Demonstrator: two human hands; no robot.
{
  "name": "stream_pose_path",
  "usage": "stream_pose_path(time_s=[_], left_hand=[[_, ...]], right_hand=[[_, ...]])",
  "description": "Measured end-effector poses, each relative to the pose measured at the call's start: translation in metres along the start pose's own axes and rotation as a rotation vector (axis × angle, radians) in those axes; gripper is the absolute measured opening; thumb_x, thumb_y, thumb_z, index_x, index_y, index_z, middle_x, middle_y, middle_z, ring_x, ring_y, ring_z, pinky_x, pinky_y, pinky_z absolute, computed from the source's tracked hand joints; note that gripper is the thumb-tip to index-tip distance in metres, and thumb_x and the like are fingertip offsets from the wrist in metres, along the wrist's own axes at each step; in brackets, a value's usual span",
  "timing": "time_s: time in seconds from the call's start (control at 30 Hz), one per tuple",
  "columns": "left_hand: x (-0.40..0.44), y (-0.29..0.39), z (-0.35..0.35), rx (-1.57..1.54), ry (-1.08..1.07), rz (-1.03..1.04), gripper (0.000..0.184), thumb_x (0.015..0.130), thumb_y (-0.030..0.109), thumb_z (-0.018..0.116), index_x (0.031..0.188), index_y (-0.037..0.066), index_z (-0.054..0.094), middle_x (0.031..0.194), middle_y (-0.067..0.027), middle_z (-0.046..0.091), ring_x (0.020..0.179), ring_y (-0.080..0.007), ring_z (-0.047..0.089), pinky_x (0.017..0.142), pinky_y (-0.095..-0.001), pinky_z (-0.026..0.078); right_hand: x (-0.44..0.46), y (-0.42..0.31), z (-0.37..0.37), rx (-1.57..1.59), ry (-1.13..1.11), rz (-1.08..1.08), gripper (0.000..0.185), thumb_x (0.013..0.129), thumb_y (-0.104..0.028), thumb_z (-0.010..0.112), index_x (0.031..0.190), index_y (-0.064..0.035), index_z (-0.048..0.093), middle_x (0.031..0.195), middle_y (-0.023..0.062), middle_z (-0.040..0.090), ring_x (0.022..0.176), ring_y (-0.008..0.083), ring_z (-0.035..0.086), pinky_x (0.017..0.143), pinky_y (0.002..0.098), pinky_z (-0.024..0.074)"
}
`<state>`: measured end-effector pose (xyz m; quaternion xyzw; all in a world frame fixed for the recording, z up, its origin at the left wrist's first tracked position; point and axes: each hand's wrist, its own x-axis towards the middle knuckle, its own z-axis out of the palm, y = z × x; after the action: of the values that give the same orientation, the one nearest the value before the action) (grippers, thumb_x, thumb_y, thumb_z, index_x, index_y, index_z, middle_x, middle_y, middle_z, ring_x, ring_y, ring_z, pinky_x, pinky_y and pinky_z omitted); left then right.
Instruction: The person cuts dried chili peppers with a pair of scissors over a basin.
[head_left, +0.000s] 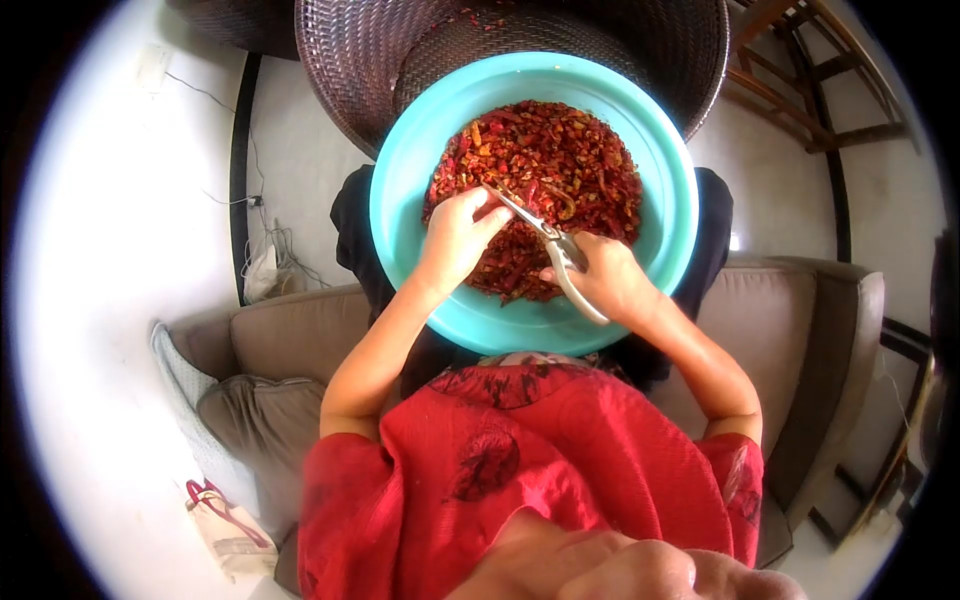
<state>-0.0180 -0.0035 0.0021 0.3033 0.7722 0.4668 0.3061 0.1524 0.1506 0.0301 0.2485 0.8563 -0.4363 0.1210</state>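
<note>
A wide turquoise plastic basin (660, 150) rests on my lap, holding a heap of cut dried red chili peppers (560, 140) with some longer pieces among them. My right hand (610, 278) is closed around the light handles of a pair of scissors (548, 232), whose blades point up and left over the heap. Close to the blade tips, the fingers of my left hand (457, 238) are pinched together above the chilies. Whatever lies between those fingertips is too small to make out.
Beyond the basin stands a large dark woven basket (345, 60) with red bits inside. I sit on a brown sofa (290, 335). A wooden stool (800, 90) is at the upper right; cables (275, 240) and a bag with red handles (230, 525) are on the left.
</note>
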Motion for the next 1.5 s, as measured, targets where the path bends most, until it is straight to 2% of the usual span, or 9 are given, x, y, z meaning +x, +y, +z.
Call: stream_pose_path(time_s=[0.1,0.2,0.27,0.7,0.9,1.13,1.33,1.4,1.5], left_hand=[[0.0,-0.006,0.004,-0.084,0.011,0.067,0.018,0.091,0.012,0.068,0.103,0.0,0.069,0.084,-0.0144,0.07,0.073,-0.0209,0.065,0.072,-0.0314,0.051],[-0.001,0.001,0.003,-0.093,-0.005,0.046,0.015,0.095,0.012,0.062,0.103,0.0,0.068,0.076,-0.0005,0.062,0.071,-0.0064,0.056,0.063,-0.0257,0.047],[-0.001,0.0,0.003,0.059,0.012,0.028,0.015,0.09,0.011,0.067,0.099,0.0,0.066,0.076,-0.0175,0.064,0.065,-0.0258,0.062,0.065,-0.0356,0.048],[-0.002,-0.013,0.01,0.273,0.152,0.19,0.012,0.09,0.012,0.067,0.095,0.001,0.066,0.077,-0.0212,0.063,0.067,-0.0376,0.062,0.062,-0.0393,0.049],[0.003,-0.002,0.003,-0.169,0.034,-0.071,0.014,0.095,0.008,0.061,0.103,-0.003,0.065,0.073,-0.0009,0.059,0.067,-0.0077,0.054,0.063,-0.0266,0.045],[0.001,-0.003,0.01,-0.115,0.04,0.08,0.013,0.094,0.007,0.062,0.102,-0.002,0.066,0.074,-0.0071,0.063,0.066,-0.0131,0.057,0.064,-0.0295,0.047],[0.002,-0.007,0.007,-0.03,0.087,0.065,0.012,0.093,0.008,0.064,0.099,-0.001,0.067,0.074,-0.0132,0.064,0.063,-0.017,0.058,0.063,-0.0312,0.047],[0.002,-0.008,0.006,-0.026,0.063,-0.003,0.012,0.093,0.008,0.065,0.099,-0.002,0.067,0.073,-0.0107,0.064,0.063,-0.0149,0.057,0.062,-0.0309,0.047],[0.001,-0.011,0.008,-0.096,0.047,-0.014,0.012,0.093,0.008,0.064,0.096,-0.003,0.067,0.072,-0.0061,0.063,0.063,-0.0116,0.056,0.061,-0.0296,0.046]], right_hand=[[-0.003,0.0,0.001,0.042,0.094,-0.049,0.04,0.081,-0.033,0.08,0.086,0.0023,0.062,0.07,0.0188,0.062,0.064,0.031,0.063,0.064,0.0418,0.0504],[-0.002,0.001,-0.001,0.031,0.073,0.003,0.041,0.082,-0.035,0.079,0.083,0.0029,0.062,0.067,0.0185,0.061,0.061,0.0299,0.063,0.062,0.0412,0.0502],[-0.002,0.004,0.004,0.03,0.081,-0.008,0.041,0.083,-0.035,0.078,0.081,0.0029,0.062,0.065,0.0185,0.061,0.059,0.0301,0.063,0.061,0.0413,0.0501],[0.006,0.014,0.011,0.035,0.041,0.014,0.044,0.084,-0.04,0.073,0.082,0.0032,0.064,0.067,0.0194,0.063,0.062,0.0314,0.065,0.064,0.0423,0.05],[0.001,-0.001,-0.013,0.049,-0.102,0.093,0.058,0.082,-0.05,0.072,0.104,0.0028,0.061,0.094,0.0227,0.066,0.088,0.0364,0.067,0.079,0.044,0.0501],[0.006,0.001,0.0,-0.041,0.006,-0.026,0.061,0.081,-0.052,0.072,0.103,0.0039,0.06,0.094,0.022,0.066,0.088,0.036,0.067,0.08,0.0433,0.0505],[0.004,-0.008,-0.004,-0.02,-0.027,0.036,0.046,0.085,-0.039,0.068,0.1,0.0044,0.065,0.089,0.0269,0.068,0.087,0.041,0.068,0.079,0.0463,0.0519],[0.006,0.007,0.006,-0.004,0.098,-0.07,0.037,0.087,-0.033,0.069,0.083,0.0029,0.063,0.071,0.0231,0.064,0.069,0.0392,0.066,0.067,0.0451,0.051],[0.009,0.016,0.01,-0.052,0.093,-0.091,0.036,0.088,-0.031,0.067,0.079,0.0032,0.064,0.07,0.0235,0.063,0.067,0.0397,0.065,0.065,0.0447,0.0508]])
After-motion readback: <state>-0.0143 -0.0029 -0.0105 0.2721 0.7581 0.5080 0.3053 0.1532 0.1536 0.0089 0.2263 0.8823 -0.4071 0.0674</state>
